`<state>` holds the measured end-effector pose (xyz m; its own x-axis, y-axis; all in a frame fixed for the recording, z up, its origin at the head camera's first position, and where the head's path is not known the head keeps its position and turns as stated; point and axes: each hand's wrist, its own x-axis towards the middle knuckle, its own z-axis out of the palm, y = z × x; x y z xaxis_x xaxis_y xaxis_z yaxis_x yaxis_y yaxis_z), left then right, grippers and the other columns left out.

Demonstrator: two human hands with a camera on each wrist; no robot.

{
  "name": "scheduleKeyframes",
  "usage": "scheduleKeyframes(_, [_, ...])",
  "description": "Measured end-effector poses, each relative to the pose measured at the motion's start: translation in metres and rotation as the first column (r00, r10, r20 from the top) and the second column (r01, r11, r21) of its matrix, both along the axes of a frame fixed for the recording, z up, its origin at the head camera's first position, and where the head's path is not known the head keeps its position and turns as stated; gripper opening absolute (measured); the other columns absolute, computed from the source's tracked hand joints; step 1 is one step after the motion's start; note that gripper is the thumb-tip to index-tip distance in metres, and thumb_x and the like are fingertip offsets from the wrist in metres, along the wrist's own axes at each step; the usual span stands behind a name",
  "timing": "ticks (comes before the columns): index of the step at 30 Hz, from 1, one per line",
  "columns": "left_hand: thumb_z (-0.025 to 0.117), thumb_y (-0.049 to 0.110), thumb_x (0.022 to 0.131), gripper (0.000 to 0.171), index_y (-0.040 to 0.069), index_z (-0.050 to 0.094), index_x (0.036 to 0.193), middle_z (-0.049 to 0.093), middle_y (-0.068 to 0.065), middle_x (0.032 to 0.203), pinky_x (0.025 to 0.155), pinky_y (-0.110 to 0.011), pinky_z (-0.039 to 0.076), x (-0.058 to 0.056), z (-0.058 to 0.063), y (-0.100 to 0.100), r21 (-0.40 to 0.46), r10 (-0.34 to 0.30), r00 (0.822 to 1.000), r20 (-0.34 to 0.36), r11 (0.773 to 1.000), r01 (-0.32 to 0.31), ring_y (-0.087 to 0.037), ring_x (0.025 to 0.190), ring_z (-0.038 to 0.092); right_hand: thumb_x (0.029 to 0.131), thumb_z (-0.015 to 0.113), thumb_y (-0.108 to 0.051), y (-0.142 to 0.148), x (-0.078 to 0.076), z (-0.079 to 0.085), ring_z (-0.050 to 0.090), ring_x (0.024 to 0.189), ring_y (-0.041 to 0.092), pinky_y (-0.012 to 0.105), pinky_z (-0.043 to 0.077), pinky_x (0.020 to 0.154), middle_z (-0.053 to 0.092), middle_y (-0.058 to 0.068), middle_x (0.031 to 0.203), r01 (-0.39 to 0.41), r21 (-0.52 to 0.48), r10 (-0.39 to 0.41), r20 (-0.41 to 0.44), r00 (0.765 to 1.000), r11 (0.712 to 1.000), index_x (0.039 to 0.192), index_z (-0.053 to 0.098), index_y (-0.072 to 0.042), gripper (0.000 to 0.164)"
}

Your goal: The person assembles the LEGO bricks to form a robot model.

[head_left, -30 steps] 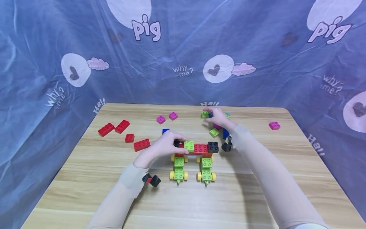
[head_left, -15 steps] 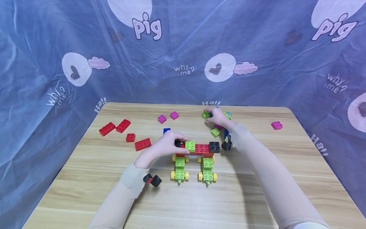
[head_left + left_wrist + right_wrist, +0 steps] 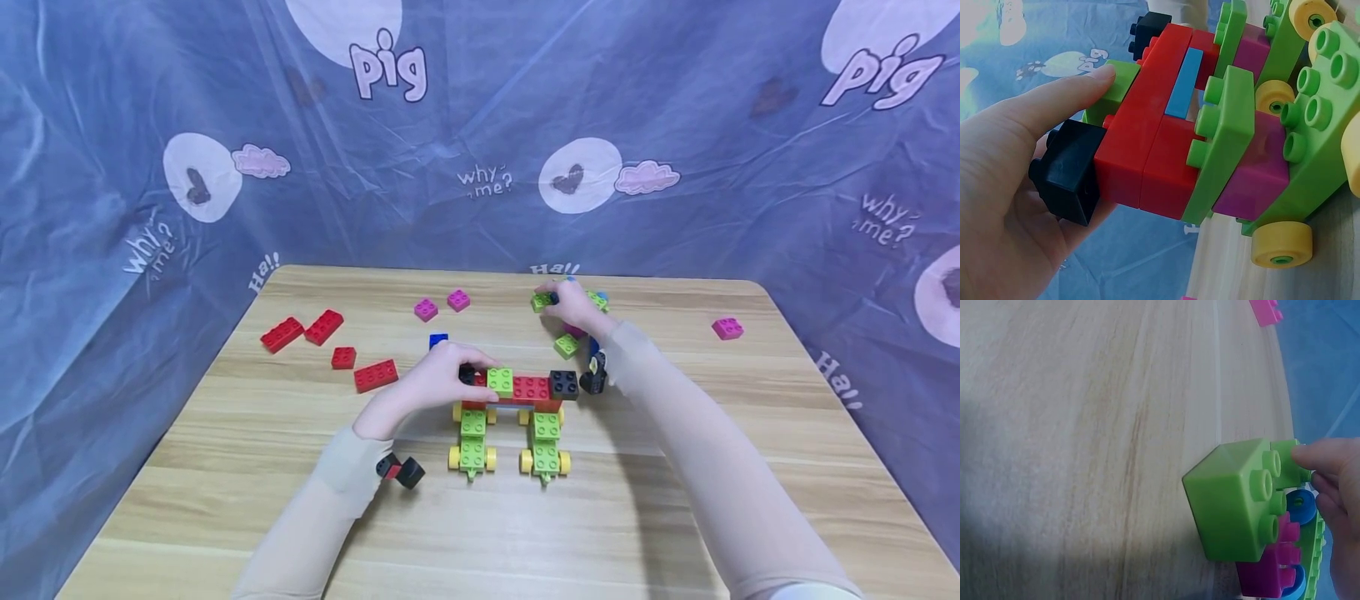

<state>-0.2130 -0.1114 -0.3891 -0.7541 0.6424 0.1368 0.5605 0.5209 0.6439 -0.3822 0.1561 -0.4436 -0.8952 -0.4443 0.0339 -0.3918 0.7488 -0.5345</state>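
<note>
Your left hand (image 3: 431, 381) has its fingers curled round the top of the wheeled model (image 3: 530, 389), gripping it by the lime top brick (image 3: 1117, 87), a black brick (image 3: 1069, 169) just beside them; your right hand (image 3: 576, 307) has bent fingers, one tip touching the far green brick (image 3: 1285, 465), though I cannot tell whether they pinch it; the near green brick (image 3: 1225, 503) and a magenta brick (image 3: 1260, 578) lie near those fingers

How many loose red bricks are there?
4: one long brick leftmost, another beside it, a small brick nearer, and a third long brick by the left hand. Others may be hidden.
</note>
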Motion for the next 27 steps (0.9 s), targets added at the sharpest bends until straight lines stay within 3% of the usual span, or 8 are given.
scheduleKeyframes(27, [0.077,0.029,0.081,0.043,0.007,0.069,0.118,0.07,-0.007,0.115,0.096,-0.035,0.05,-0.0006,-0.0006,0.0004,-0.004,0.002,1.0,0.0,1.0,-0.002,-0.021,0.109,0.065,0.084,0.069,-0.003,0.0002,0.0076,-0.0005,0.056,0.118,0.036,0.048,0.044,0.102,0.063,0.02,0.123,-0.005,-0.065,0.006,0.011,1.0,0.998,0.121,0.063,0.002,0.037])
